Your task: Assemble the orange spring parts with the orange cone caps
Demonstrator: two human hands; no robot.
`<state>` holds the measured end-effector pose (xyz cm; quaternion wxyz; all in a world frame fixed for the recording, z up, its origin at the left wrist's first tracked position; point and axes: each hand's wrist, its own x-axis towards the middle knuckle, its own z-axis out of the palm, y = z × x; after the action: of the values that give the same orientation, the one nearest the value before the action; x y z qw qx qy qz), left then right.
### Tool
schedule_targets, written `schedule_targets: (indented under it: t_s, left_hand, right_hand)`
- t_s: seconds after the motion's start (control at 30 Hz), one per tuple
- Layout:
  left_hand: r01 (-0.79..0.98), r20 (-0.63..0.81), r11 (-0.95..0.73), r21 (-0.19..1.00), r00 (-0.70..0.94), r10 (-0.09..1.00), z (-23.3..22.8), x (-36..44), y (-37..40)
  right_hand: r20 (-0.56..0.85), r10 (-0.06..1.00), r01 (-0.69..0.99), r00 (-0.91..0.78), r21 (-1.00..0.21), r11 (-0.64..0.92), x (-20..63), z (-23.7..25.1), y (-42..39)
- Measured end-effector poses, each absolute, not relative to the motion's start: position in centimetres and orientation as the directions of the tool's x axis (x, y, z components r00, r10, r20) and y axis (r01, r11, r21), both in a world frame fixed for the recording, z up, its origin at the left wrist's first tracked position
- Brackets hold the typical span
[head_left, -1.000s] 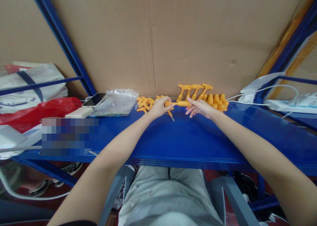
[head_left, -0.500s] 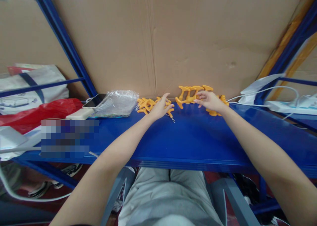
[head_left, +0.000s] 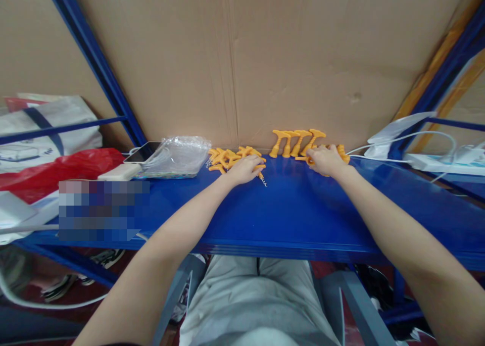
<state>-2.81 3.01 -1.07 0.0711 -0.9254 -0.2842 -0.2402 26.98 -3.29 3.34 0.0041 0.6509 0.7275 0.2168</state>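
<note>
My left hand (head_left: pixel 247 170) lies on the right side of a pile of orange corkscrews (head_left: pixel 226 158), its fingers bent down around one whose bare metal spiral (head_left: pixel 263 180) sticks out below. At the back of the shelf, several orange T-shaped handles (head_left: pixel 287 143) stand in a row near the cardboard. My right hand (head_left: pixel 325 159) is closed just in front of the row's right end, over more orange pieces (head_left: pixel 343 155). Its fingertips are down on an orange T-handled piece (head_left: pixel 300 158), partly hidden by the hand.
The blue metal shelf (head_left: pixel 273 214) has a cardboard wall (head_left: pixel 303 58) behind it. To the left are a clear plastic-wrapped pack (head_left: pixel 182 156), a phone (head_left: pixel 144 152), a white block (head_left: pixel 119 172) and a red bag (head_left: pixel 64 169). White cables (head_left: pixel 382 157) run at the right.
My left hand has lowered and its fingers have closed. My right hand has moved right and down; the orange piece by it has left the row's front and now lies low under its fingers.
</note>
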Motion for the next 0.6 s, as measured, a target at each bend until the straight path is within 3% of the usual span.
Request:
schedule_targets:
  t_s: [0.13, 0.3, 0.43, 0.6]
  left_hand:
    - [0.576, 0.445, -0.817, -0.019, 0.737, 0.509, -0.9, -2.8, 2.9]
    - [0.603, 0.412, -0.796, -0.052, 0.739, 0.533, -0.8, -2.7, 2.7]
    - [0.605, 0.392, -0.795, -0.051, 0.744, 0.541, -0.8, -2.7, 2.5]
    - [0.594, 0.383, -0.804, -0.019, 0.747, 0.543, -0.8, -2.8, 2.5]
  right_hand:
    - [0.211, 0.964, 0.945, -0.163, 0.314, 0.091, 27.1, 2.5, -2.9]
    - [0.077, 0.995, 0.974, -0.060, 0.222, 0.042, 28.7, 1.7, -1.8]
    - [0.004, 1.000, 0.974, 0.014, 0.227, -0.015, 30.0, 1.4, -1.1]
    - [0.023, 1.000, 0.990, -0.006, 0.139, 0.003, 31.6, 0.9, -0.1]
